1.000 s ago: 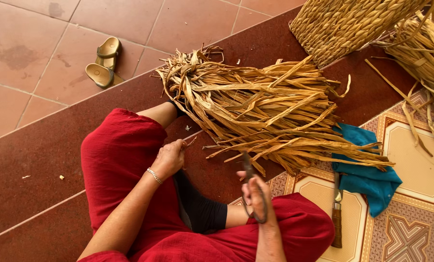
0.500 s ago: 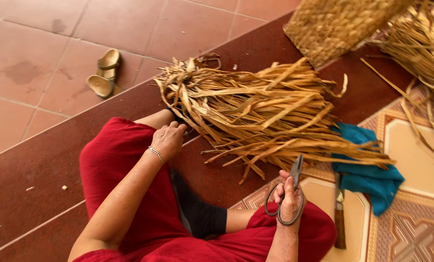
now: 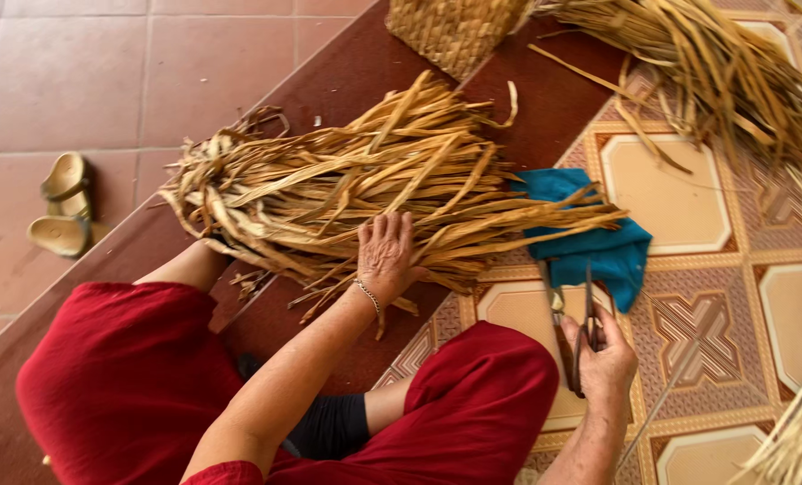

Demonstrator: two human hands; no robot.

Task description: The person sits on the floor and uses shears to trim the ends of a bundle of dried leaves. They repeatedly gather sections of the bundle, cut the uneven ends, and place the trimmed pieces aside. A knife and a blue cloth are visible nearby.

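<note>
The left hand (image 3: 385, 254) lies flat, fingers spread, on top of a thick bundle of dried golden-brown plant strips (image 3: 347, 193) that stretches across the dark red floor band in front of the person's lap; it presses on the strips without closing around any. The right hand (image 3: 605, 359) is closed through the handles of a pair of dark metal scissors (image 3: 586, 330), held blades up and apart from the bundle, above the patterned floor tiles (image 3: 670, 180). The bundle's right ends reach over a crumpled blue cloth (image 3: 598, 242). As far as it shows, the strips look uneven and ragged at both ends, so any trimming appears hardly begun. A woven straw basket (image 3: 455, 31) stands beyond, more loose strips (image 3: 715, 81) lie to the right, and a pair of tan sandals (image 3: 62, 211) sits well apart on the left.
</note>
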